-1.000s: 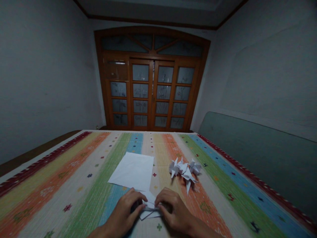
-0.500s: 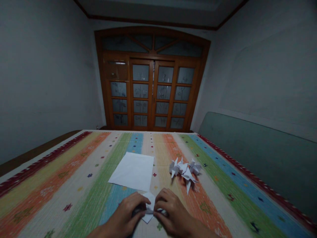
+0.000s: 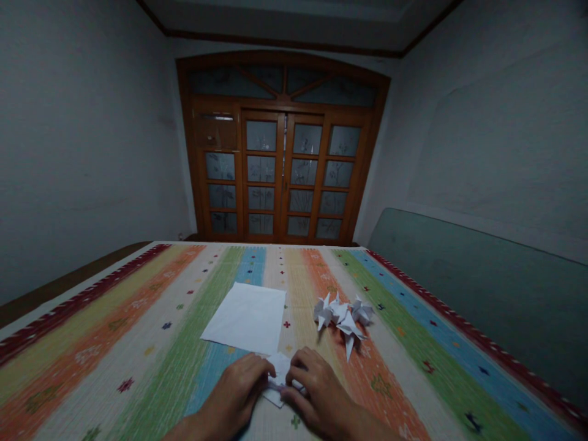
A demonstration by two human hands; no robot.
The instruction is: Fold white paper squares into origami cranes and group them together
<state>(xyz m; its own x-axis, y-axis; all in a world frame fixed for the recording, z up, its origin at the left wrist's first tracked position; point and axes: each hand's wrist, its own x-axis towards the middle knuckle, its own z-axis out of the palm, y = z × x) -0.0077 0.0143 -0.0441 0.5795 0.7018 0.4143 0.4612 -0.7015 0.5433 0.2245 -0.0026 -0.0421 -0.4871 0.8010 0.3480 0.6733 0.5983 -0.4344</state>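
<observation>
Close to the table's near edge lies a small piece of folded white paper (image 3: 278, 362), partly covered by my fingers. From its left side my left hand (image 3: 243, 383) grips it, fingers curled and thumb tucked in below. My right hand (image 3: 315, 383) closes on its right side, thumb and forefinger pressing at the lower fold. A lower corner of the paper sticks out between the two hands. Just beyond it is a flat white sheet of paper (image 3: 248, 315). To the right sits a cluster of several folded white paper cranes (image 3: 342, 315).
A striped, multicoloured tablecloth (image 3: 156, 361) covers the table. Along the right side runs a pale green padded seat back (image 3: 459, 269). A wooden double door (image 3: 285, 171) with glass panes stands beyond the far edge, between grey walls.
The folded paper has turned slightly, its lower corner shifting right and up. My right thumb has slid a little left along the fold. The sheet and cranes stay put.
</observation>
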